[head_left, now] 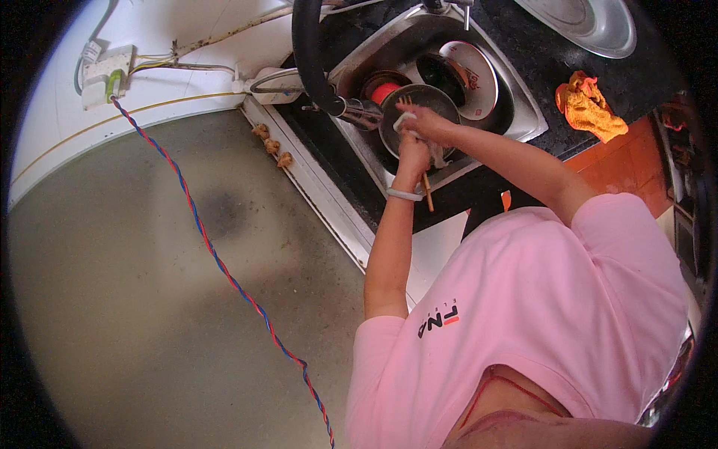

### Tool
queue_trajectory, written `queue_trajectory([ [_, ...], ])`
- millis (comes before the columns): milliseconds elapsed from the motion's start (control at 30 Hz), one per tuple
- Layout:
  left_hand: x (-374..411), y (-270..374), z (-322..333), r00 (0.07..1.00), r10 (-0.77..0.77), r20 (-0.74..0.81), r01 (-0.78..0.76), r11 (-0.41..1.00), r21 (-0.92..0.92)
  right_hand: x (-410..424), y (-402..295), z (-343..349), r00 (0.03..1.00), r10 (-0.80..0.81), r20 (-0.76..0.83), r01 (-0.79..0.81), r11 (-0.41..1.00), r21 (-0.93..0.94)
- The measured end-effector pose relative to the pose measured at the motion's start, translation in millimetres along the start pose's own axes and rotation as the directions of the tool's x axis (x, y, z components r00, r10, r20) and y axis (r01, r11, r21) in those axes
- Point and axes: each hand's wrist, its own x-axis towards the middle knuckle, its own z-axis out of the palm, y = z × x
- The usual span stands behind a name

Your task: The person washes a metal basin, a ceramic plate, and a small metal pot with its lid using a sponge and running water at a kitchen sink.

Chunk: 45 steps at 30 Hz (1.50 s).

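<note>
My left hand, with a pale band at the wrist, grips wooden chopsticks. Their lower ends stick out below the fist, and their tips show past my other hand. Wrapped around the sticks is a wet whitish cloth, pinched in my right hand. Both hands are over a round dark metal pan in the stainless steel sink. Behind the pan lie a white bowl with red markings, a dark bowl and a red object, partly hidden.
A black hose faucet with a metal spout hangs over the sink's left side. On the black counter are an orange cloth and a metal basin. Ginger-like lumps line the window ledge. A twisted red-blue cord runs from a wall socket.
</note>
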Motion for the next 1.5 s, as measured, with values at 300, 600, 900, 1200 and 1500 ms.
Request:
queue_trajectory([
  [300, -56, 35, -20, 0.953, -0.119, 0.28, 0.263, 0.783, -0.564, 72, 46, -13, 0.955, 0.034, -0.295, 0.018, 0.985, 0.169],
  [600, -95, 0, -17, 0.88, -0.253, 0.403, 0.415, -0.007, -0.91, 79, 79, -24, 0.922, -0.013, -0.387, 0.057, 0.993, 0.103],
  [900, -49, 7, -14, 0.784, -0.247, 0.57, 0.603, 0.081, -0.794, 51, 68, -15, 0.906, -0.191, -0.379, 0.132, 0.976, -0.176],
  [1200, -74, 31, 1, 0.931, -0.355, 0.085, 0.362, 0.869, -0.336, 49, 45, -4, 0.969, 0.001, -0.248, -0.041, 0.987, -0.157],
  [1500, -122, 39, -26, 0.936, -0.342, 0.086, 0.353, 0.905, -0.236, 78, 68, -46, 0.936, 0.117, -0.331, -0.092, 0.992, 0.09],
])
